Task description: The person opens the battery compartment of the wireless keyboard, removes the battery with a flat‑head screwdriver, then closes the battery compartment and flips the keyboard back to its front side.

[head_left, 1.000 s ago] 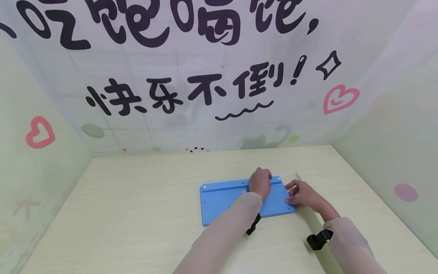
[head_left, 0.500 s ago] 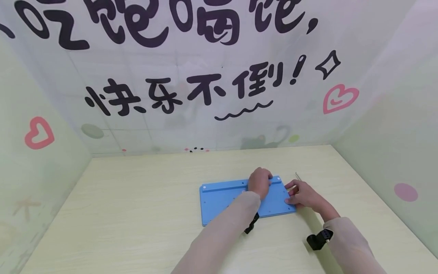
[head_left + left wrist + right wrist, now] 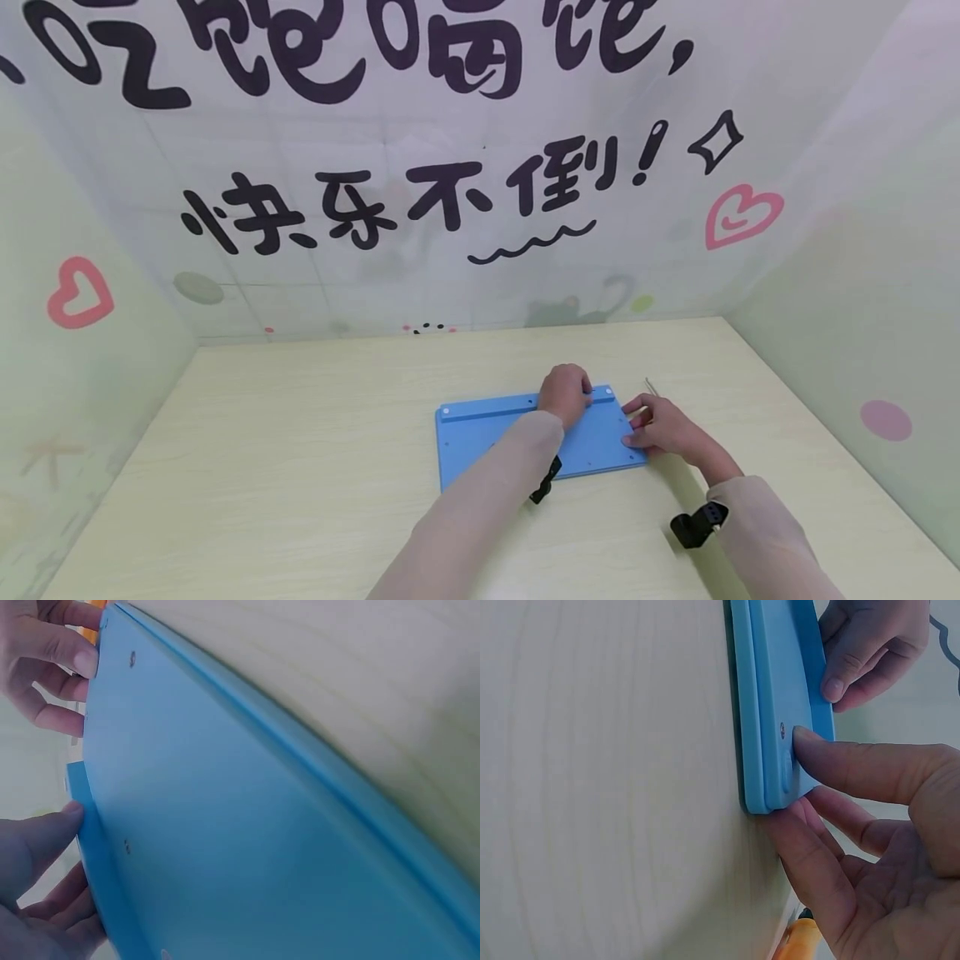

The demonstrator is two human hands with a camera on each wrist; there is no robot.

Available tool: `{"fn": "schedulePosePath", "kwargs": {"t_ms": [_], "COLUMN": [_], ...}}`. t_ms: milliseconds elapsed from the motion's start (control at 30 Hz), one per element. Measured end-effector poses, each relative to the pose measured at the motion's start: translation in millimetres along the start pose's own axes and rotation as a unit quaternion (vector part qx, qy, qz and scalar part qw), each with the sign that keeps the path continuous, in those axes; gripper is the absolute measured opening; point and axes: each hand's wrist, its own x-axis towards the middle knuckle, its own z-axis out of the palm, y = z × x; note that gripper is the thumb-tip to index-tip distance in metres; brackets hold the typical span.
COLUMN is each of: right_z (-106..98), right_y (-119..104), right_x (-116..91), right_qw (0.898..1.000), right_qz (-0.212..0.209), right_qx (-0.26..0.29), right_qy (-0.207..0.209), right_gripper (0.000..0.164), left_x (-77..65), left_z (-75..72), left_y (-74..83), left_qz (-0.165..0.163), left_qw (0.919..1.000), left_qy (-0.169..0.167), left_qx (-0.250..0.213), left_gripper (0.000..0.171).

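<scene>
A blue keyboard point(image 3: 600, 442) lies underside up on the table, showing small screws and a raised bar along its far edge. My left hand point(image 3: 564, 393) holds that bar point(image 3: 101, 862), thumb on the near side and fingers behind it. At the right end, my right hand point(image 3: 663, 429) pinches the short edge. Its thumb point(image 3: 840, 761) presses on the underside near a screw point(image 3: 782, 730), while the other fingers reach around the corner and below. An orange-handled tool with a thin metal shaft point(image 3: 651, 386) lies behind my right hand, its handle point(image 3: 801, 941) mostly hidden.
The pale wooden table point(image 3: 285, 467) runs back to a printed wall point(image 3: 420, 283) with dark lettering. Side walls point(image 3: 862, 375) close in the left and right. Black wrist cameras point(image 3: 697, 525) hang under both sleeves, close over the tabletop.
My left hand has slid slightly left along the raised bar. My right hand keeps its hold on the keyboard's right edge. The whole head view has shifted a little.
</scene>
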Motion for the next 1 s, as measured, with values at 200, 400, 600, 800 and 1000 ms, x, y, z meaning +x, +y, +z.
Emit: {"fn": "schedulePosePath", "kwargs": {"t_ms": [200, 400, 600, 800, 1000], "right_z": [-1, -2, -3, -1, -1], "right_y": [3, 4, 3, 0, -1], "right_x": [1, 2, 4, 5, 6], "right_qw": [1.0, 1.0, 1.0, 1.0, 1.0], "right_qz": [0.001, -0.002, -0.001, 0.005, -0.002], "right_qx": [0.0, 0.002, -0.006, -0.011, -0.01], "right_qy": [0.001, -0.005, -0.005, -0.006, -0.006], "right_gripper": [0.047, 0.045, 0.043, 0.042, 0.041], "left_x": [2.8, 6.3, 14.8, 23.3, 39.7], "left_z": [2.2, 4.5, 4.8, 3.4, 20.8], "left_y": [2.7, 11.0, 13.5, 11.4, -2.3], "left_qz": [-0.011, -0.015, -0.028, -0.03, -0.021], "left_qw": [0.9999, 0.997, 0.9929, 0.9846, 0.9784], "left_qy": [-0.004, -0.015, -0.05, -0.098, -0.12], "left_qx": [0.011, 0.075, 0.104, 0.142, 0.167], "left_gripper": [0.005, 0.009, 0.011, 0.011, 0.021]}}
